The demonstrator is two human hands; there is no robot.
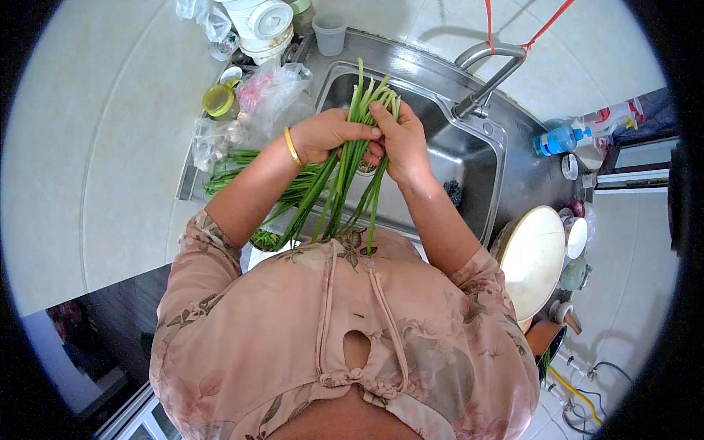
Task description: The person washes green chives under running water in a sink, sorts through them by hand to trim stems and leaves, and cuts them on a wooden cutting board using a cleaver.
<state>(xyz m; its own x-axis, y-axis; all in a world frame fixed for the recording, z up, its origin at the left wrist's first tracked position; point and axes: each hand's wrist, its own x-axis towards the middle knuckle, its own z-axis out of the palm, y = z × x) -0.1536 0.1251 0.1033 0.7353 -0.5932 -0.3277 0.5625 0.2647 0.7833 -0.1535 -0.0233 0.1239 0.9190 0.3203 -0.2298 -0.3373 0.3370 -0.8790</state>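
A: Where is the bunch of green stalks (345,176)?
B: Over the sink (469,158), near the desk's front edge. The left hand (326,136) and the right hand (400,143) both close their grip around it, touching each other.
A: And more stalks?
B: A pile (235,169) lies left of the sink, beside plastic bags (268,99).

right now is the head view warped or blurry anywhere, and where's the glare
Head view: strong fisheye with black corners, the sink rim bending; both hands, left hand and right hand, and the green stalks look sharp; soft glare on the faucet; even light, faint shadows.
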